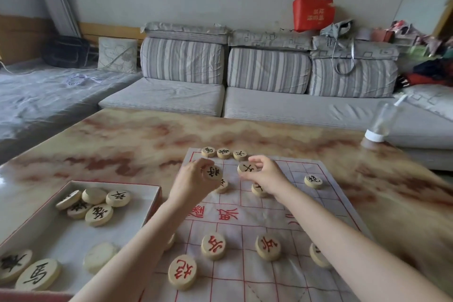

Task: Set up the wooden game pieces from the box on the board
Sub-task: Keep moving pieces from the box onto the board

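The left hand [196, 180] pinches a black-marked wooden piece [214, 172] above the far left of the board [245, 282]; the right hand [268, 175] grips another disc [246, 168] just beside it. Three pieces [223, 153] line the far edge, red-marked ones [213, 245] sit near, and more lie in the box [110, 183] at left on the marble table [147, 142]

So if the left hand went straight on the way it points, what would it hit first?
Probably the row of three pieces at the board's far edge, just beyond the left hand and the piece it holds; its height above them is unclear.
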Motion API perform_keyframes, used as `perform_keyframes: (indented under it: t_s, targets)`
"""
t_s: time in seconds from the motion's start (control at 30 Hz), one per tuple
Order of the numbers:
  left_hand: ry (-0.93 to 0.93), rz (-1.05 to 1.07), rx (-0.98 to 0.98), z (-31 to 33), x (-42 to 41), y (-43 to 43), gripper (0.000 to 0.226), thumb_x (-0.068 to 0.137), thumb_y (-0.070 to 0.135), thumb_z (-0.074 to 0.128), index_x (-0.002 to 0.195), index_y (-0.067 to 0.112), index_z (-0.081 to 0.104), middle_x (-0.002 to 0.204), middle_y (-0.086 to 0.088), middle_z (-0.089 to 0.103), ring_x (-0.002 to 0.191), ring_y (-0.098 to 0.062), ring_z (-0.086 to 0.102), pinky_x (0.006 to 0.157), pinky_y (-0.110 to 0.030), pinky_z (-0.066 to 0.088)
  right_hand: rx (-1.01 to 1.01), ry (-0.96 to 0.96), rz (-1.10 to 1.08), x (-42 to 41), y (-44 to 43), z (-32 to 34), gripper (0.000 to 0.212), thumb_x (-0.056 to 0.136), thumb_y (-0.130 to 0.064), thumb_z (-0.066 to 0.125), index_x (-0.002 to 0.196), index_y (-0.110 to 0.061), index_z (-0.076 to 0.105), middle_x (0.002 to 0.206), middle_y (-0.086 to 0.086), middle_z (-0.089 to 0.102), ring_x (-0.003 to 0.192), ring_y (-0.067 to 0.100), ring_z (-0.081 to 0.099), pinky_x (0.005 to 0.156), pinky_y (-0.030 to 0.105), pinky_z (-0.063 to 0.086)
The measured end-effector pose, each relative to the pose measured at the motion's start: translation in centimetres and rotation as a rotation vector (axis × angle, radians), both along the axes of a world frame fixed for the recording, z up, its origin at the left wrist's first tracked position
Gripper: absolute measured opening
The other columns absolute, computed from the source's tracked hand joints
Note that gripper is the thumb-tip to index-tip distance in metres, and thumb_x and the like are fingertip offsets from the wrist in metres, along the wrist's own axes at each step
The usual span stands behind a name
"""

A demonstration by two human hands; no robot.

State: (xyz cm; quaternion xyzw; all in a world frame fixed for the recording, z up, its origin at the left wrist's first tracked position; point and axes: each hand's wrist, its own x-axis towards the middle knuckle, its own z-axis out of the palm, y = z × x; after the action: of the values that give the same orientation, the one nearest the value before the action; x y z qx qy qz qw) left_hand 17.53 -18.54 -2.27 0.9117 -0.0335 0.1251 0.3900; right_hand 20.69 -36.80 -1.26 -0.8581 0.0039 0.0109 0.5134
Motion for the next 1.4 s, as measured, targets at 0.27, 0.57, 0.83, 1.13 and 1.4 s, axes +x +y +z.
perform_keyframes:
  t_s: [0.27, 0.57, 0.83, 1.13, 1.4]
  targets:
    - [0.04, -0.06, 0.096, -1.2, 9.3, -7.8, 0.044, 0.069, 0.035, 0.067, 0.109, 0.018, 0.064, 0.105, -0.007, 0.068, 0.106, -0.027, 0.055, 0.09, -0.033, 0.046, -0.211, -0.095, -0.146, 7.7, -6.5, -2.1, 0.05, 0.077, -0.023, 0.073, 0.121, -0.011, 0.053, 0.126, 0.011, 0.053, 0.114, 0.024, 0.051, 0.087, 0.024, 0.039]
    - [0.018, -0.045, 0.363, -2.6, 16.2, -11.6, 0.05, 0.074, 0.039, 0.071, 0.119, 0.021, 0.059, 0.121, -0.011, 0.051, 0.117, -0.029, 0.038, 0.098, -0.035, 0.032, -0.427, -0.132, -0.185, 13.2, -8.6, -4.5, 0.045, 0.084, -0.029, 0.064, 0.123, -0.008, 0.053, 0.127, 0.01, 0.058, 0.116, 0.027, 0.053, 0.088, 0.028, 0.043]
    - [0.033, -0.089, 0.507, -3.6, 17.9, -12.4, 0.052, 0.08, 0.054, 0.059, 0.114, 0.015, 0.062, 0.119, -0.009, 0.057, 0.119, -0.029, 0.035, 0.097, -0.034, 0.03, -0.489, -0.112, -0.12, 14.0, -8.4, -5.7, 0.054, 0.075, -0.034, 0.071, 0.122, -0.012, 0.056, 0.129, 0.013, 0.056, 0.122, 0.028, 0.047, 0.1, 0.032, 0.04]
    - [0.009, -0.072, 0.399, -3.3, 17.1, -11.9, 0.048, 0.084, 0.042, 0.06, 0.127, 0.021, 0.053, 0.124, -0.005, 0.059, 0.122, -0.027, 0.034, 0.098, -0.033, 0.029, -0.529, -0.158, -0.131, 12.8, -8.2, -5.2, 0.053, 0.086, -0.037, 0.061, 0.133, -0.015, 0.048, 0.138, 0.009, 0.045, 0.129, 0.029, 0.038, 0.106, 0.036, 0.033]
    - [-0.079, -0.025, 0.176, -1.5, 12.5, -7.6, 0.028, 0.084, 0.026, 0.06, 0.112, 0.022, 0.064, 0.112, 0.0, 0.067, 0.111, -0.026, 0.043, 0.094, -0.034, 0.038, -0.423, -0.195, -0.014, 8.7, -4.7, -2.9, 0.033, 0.086, -0.018, 0.061, 0.118, -0.013, 0.061, 0.128, 0.01, 0.056, 0.121, 0.027, 0.048, 0.101, 0.036, 0.039]
